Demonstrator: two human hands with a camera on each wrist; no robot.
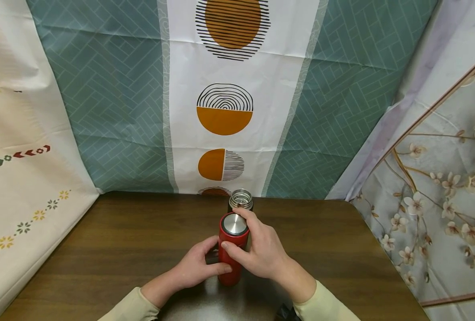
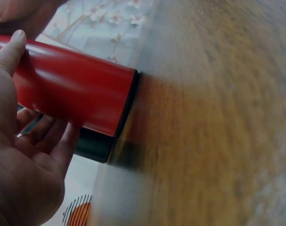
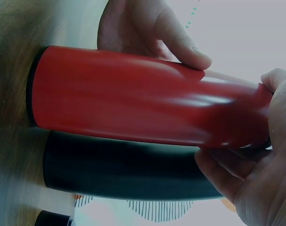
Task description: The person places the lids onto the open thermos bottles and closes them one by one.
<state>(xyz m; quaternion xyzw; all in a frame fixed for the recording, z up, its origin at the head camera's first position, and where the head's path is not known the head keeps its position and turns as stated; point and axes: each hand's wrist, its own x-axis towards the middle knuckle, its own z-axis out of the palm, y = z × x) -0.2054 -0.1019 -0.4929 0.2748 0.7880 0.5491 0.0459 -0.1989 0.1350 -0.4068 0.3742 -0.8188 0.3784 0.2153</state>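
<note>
A red thermos (image 1: 232, 267) with a brushed steel disc on its top stands upright on the table. My left hand (image 1: 197, 263) holds its lower body, thumb on the near side and fingers round the left side. Higher up, my right hand (image 1: 261, 245) grips it near the top, the thumb in front and the fingers reaching behind. Directly behind it stands a black thermos (image 3: 133, 165), its steel mouth (image 1: 241, 198) uncovered. The red one hides most of its body in the head view.
A small black object (image 3: 53, 219), perhaps a lid, is partly visible on the table beside the black thermos in the right wrist view. The brown wooden table (image 1: 141, 223) ends at a patterned curtain (image 1: 121, 111) behind; more cloth hangs at both sides.
</note>
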